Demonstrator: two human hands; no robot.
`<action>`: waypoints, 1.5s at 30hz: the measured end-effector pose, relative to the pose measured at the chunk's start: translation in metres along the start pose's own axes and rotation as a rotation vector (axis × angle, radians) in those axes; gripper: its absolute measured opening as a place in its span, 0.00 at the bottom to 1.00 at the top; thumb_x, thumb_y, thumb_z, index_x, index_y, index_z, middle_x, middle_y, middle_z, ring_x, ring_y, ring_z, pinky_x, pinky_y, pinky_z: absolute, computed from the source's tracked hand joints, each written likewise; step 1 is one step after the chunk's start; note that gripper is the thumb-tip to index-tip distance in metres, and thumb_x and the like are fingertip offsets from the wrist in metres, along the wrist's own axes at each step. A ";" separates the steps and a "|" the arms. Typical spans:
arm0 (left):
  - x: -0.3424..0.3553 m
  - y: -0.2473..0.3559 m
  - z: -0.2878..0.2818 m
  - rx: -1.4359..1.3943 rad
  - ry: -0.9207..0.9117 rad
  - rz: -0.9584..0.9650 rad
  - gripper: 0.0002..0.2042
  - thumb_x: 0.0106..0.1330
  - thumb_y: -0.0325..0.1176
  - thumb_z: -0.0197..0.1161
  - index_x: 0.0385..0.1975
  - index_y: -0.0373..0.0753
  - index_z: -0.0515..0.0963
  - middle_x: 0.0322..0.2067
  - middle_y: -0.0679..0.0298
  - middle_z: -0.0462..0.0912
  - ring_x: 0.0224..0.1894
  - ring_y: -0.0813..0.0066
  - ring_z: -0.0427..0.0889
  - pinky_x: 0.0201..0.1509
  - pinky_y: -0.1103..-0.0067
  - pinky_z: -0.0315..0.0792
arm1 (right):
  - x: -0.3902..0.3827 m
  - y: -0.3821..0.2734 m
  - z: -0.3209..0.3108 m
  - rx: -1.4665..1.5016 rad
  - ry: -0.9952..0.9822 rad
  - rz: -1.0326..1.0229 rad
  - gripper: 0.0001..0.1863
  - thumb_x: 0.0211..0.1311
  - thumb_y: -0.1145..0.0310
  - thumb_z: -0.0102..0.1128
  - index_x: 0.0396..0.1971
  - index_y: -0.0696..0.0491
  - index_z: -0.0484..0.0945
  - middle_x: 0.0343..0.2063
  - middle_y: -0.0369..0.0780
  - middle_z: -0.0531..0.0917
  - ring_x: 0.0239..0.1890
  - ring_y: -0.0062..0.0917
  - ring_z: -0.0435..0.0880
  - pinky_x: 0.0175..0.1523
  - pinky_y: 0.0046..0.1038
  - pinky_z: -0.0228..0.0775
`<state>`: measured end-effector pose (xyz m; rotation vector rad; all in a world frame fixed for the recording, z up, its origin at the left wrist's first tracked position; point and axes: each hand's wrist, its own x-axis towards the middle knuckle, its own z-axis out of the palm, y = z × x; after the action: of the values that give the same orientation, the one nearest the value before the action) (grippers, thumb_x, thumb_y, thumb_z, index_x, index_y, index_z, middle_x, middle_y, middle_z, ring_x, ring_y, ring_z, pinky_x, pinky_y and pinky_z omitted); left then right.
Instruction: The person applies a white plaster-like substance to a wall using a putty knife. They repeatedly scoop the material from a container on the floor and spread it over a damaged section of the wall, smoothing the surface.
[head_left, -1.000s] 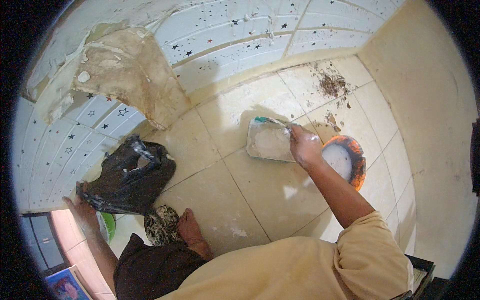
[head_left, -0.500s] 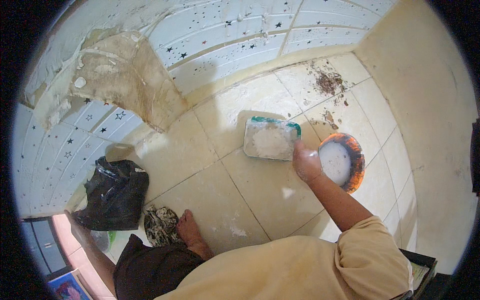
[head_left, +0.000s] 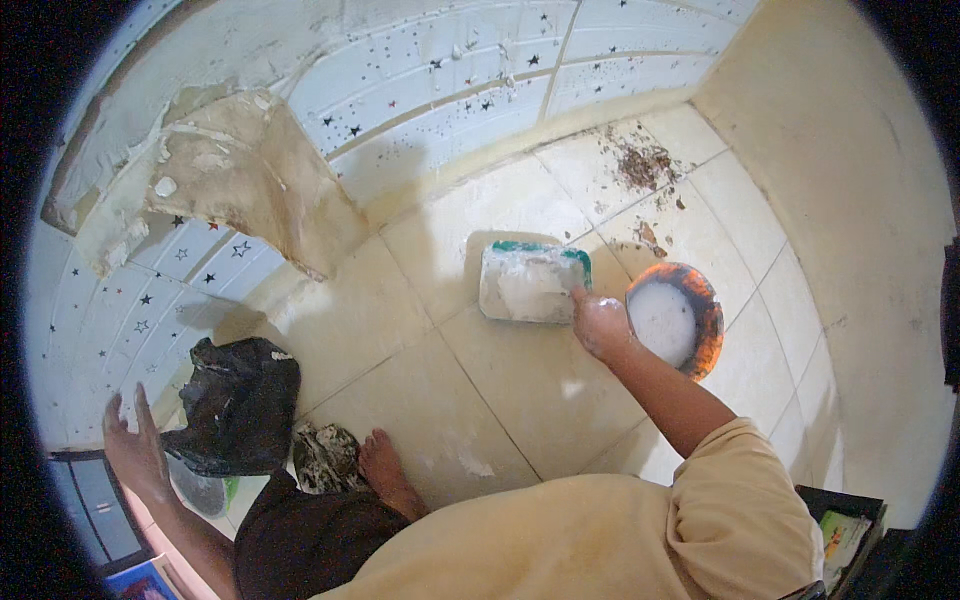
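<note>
A rectangular tub (head_left: 590, 268) with a green rim stands on the floor, with whitish paste (head_left: 530, 285) spread in it. My right hand (head_left: 603, 326) is at the tub's right edge, fingers curled and touching the rim or the paste. Anything inside those fingers is hidden. Just right of that hand stands a round bucket (head_left: 712, 335), orange and dark at the rim, with milky white liquid (head_left: 662, 322) in it. My left hand (head_left: 138, 455) is raised at the far left, fingers spread and empty, beside a black plastic bag (head_left: 245, 405).
A crumpled patterned cloth (head_left: 326, 458) lies by my foot. Brown debris (head_left: 645, 168) is scattered on the tiles near the far wall. A stained, peeling ledge (head_left: 250, 170) juts from the star-patterned wall. A dark box (head_left: 850, 525) stands at lower right.
My left hand has come up into view at the left, fingers spread. My right hand stays at the tub's right edge, its fingers slightly shifted. The whole view has shifted a little.
</note>
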<state>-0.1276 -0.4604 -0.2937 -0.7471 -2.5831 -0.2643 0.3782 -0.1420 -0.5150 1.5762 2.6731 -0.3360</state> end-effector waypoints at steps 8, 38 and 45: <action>-0.004 0.175 -0.030 -0.383 -0.523 0.662 0.22 0.55 0.38 0.65 0.47 0.33 0.74 0.46 0.51 0.77 0.47 0.55 0.77 0.51 0.68 0.70 | 0.034 -0.029 0.006 -0.028 0.093 -0.169 0.08 0.54 0.70 0.49 0.33 0.51 0.75 0.26 0.47 0.81 0.29 0.43 0.81 0.32 0.44 0.72; -0.051 0.275 0.180 -0.319 -1.248 1.451 0.27 0.57 0.47 0.62 0.48 0.29 0.70 0.44 0.43 0.74 0.49 0.47 0.73 0.55 0.65 0.67 | 0.085 -0.039 0.007 -0.033 0.163 0.015 0.11 0.52 0.68 0.49 0.32 0.45 0.81 0.25 0.46 0.82 0.27 0.39 0.82 0.33 0.41 0.73; -0.055 0.304 0.192 -0.300 -1.285 1.453 0.29 0.59 0.47 0.61 0.51 0.29 0.69 0.48 0.42 0.74 0.52 0.47 0.72 0.59 0.66 0.65 | 0.082 -0.073 0.033 -0.139 -0.074 -0.161 0.11 0.50 0.68 0.51 0.31 0.45 0.82 0.26 0.44 0.82 0.29 0.37 0.83 0.36 0.38 0.73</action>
<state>0.0115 -0.1743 -0.4707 -3.3484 -1.9118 0.4552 0.2722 -0.1121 -0.5450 1.2909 2.7067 -0.2020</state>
